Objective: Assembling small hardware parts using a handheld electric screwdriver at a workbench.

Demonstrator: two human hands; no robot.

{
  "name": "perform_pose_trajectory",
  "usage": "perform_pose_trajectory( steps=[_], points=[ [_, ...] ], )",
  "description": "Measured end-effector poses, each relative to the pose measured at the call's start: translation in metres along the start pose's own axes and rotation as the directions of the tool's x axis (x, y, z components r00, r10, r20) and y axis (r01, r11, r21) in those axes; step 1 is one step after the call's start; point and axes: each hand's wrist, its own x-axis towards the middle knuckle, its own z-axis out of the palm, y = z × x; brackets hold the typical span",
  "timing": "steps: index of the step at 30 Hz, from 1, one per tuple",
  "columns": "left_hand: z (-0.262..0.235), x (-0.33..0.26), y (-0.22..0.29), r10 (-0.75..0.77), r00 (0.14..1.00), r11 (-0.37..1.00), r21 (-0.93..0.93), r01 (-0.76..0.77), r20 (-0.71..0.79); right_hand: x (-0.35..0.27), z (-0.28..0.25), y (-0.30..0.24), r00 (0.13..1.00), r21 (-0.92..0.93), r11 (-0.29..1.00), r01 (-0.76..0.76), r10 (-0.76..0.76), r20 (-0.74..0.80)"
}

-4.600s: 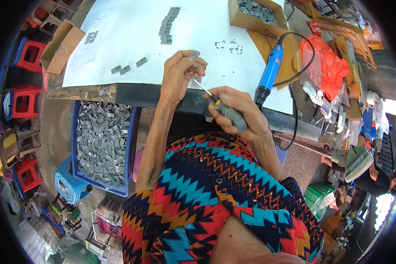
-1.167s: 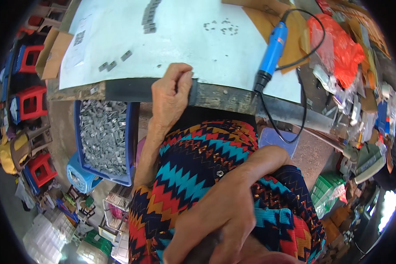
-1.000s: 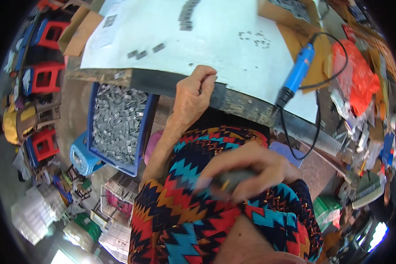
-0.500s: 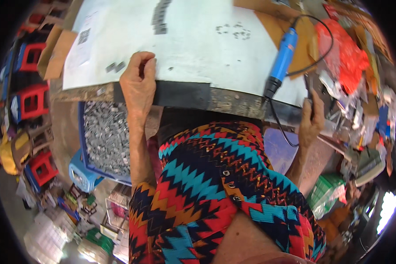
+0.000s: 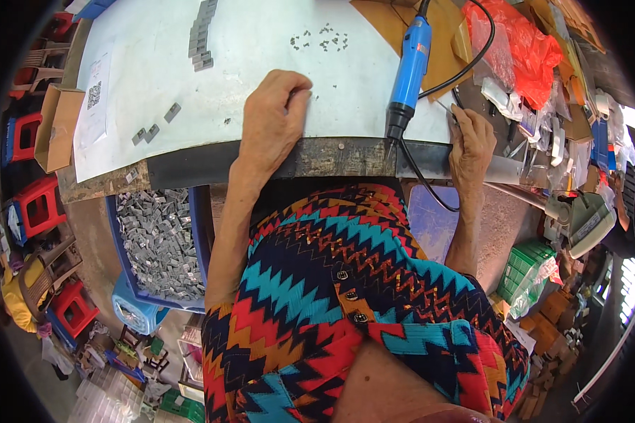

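Note:
My left hand (image 5: 275, 120) rests at the front of the white-topped table (image 5: 247, 84), its fingers curled into a pinch. Whatever they hold, if anything, is hidden. To its left lie three small grey metal blocks (image 5: 172, 113), two of them side by side. My right hand (image 5: 470, 137) is closed around a slim dark hand tool (image 5: 456, 99) at the table's right front edge; most of it is covered by the fingers. Between the hands hangs a blue electric screwdriver (image 5: 408, 70), tip down. Several tiny dark parts (image 5: 324, 39) lie scattered farther back.
A row of grey blocks (image 5: 200, 39) stretches toward the back. Below the table's left side, a blue bin (image 5: 203, 240) holds many grey pieces. The screwdriver's black cord (image 5: 430, 194) loops near my right hand. Red plastic bags (image 5: 518, 49) and clutter crowd the right side.
My left hand has moved right, away from the grey blocks, and a third block shows where it was. My right hand has come in closer to the table's edge. The whole view has shifted.

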Motion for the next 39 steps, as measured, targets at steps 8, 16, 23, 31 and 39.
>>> perform_pose_trajectory(
  steps=[8, 16, 23, 31, 39],
  points=[
    [0.027, 0.014, -0.004, 0.092, 0.994, 0.994, 0.054, -0.095, 0.053, 0.01, 0.004, 0.002, 0.999, -0.095, 0.994, 0.047, -0.045, 0.022],
    [0.038, 0.018, -0.007, 0.114, 0.99, 0.974, 0.188, -0.128, 0.081, 0.01, 0.007, 0.0, 1.0, -0.051, 0.999, 0.008, -0.008, 0.004],
    [0.045, 0.019, -0.009, 0.246, 0.964, 0.846, 0.463, -0.264, 0.1, 0.012, 0.005, 0.0, 0.999, -0.03, 1.0, -0.001, 0.002, 0.036],
    [0.049, 0.021, -0.011, 0.285, 0.942, 0.754, 0.566, -0.333, 0.174, 0.012, -0.004, -0.004, 0.998, -0.025, 1.0, -0.011, 0.013, 0.06],
    [0.031, 0.017, 0.004, 0.116, 0.992, 0.974, 0.19, -0.121, 0.042, 0.015, -0.012, -0.012, 0.997, -0.034, 0.999, 0.014, -0.012, 0.07]
  ],
)
